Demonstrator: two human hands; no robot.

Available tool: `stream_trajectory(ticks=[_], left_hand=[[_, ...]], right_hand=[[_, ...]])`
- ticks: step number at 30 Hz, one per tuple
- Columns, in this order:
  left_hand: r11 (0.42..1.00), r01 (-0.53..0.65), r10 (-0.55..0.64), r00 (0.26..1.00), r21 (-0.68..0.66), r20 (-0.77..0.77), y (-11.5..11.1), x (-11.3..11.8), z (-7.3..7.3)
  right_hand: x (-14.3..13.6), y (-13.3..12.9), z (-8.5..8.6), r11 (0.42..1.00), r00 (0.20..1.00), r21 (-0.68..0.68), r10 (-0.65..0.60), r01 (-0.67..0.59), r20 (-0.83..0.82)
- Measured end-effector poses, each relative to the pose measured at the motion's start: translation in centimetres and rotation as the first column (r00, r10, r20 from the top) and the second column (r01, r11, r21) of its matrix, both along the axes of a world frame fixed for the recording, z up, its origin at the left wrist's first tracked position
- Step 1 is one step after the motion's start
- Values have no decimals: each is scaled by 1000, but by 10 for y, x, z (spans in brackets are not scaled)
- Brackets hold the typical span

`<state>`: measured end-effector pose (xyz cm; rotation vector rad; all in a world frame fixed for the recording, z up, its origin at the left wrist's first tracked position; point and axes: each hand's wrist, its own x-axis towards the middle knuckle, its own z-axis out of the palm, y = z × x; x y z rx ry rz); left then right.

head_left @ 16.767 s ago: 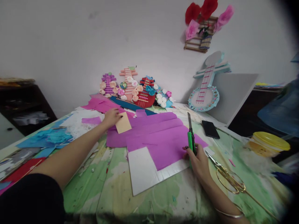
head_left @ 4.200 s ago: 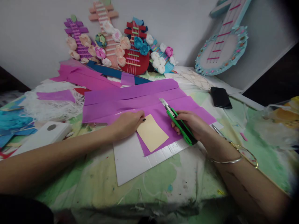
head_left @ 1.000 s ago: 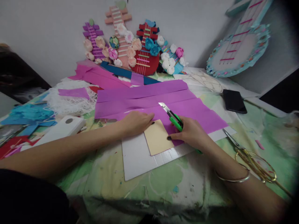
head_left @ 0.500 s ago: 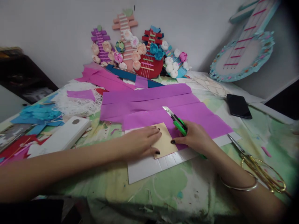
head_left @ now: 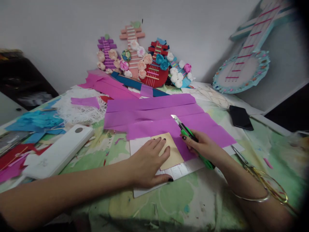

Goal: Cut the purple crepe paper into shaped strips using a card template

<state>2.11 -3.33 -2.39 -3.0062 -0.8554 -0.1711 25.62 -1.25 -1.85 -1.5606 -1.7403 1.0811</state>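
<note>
My left hand (head_left: 152,161) lies with fingers spread over a cream square of card (head_left: 172,151), its thumb reaching onto the white board (head_left: 142,191) beneath. In my right hand (head_left: 205,145) is a green and black utility knife (head_left: 188,131), its blade out and pointing up and to the left. That blade is over the purple crepe paper (head_left: 154,112), which stretches across the middle of the table and partly onto the board. Part of the cream card is hidden under my left fingers.
Gold-handled scissors (head_left: 256,172) lie by my right forearm, near a black phone (head_left: 240,117). A long white box-like device (head_left: 59,151) and white shredded paper (head_left: 77,112) are on the left. Decorated paper instruments (head_left: 154,71) lean on the wall behind.
My left fingers have spread wider, and the thumb has moved down onto the board. My right thumb has shifted up onto the knife's handle. The whole view has tilted slightly.
</note>
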Motion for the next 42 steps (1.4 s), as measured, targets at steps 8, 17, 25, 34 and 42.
stream_trajectory(ticks=[8, 17, 25, 34, 42], left_hand=[[994, -39, 52, 989, -99, 136, 16, 4, -2], [994, -39, 55, 985, -106, 162, 13, 2, -11], [994, -10, 34, 975, -107, 221, 15, -1, -19], [997, 12, 6, 978, -81, 209, 15, -2, -21], [997, 16, -1, 980, -75, 200, 14, -2, -22]], right_hand=[[5, -8, 15, 986, 964, -161, -69, 27, -258], [10, -9, 20, 982, 969, -187, -32, -15, -243], [23, -8, 19, 993, 993, -96, 64, -74, -102], [23, -9, 20, 991, 995, -133, 18, -31, -99], [24, -9, 23, 994, 993, -66, 81, -87, -83]])
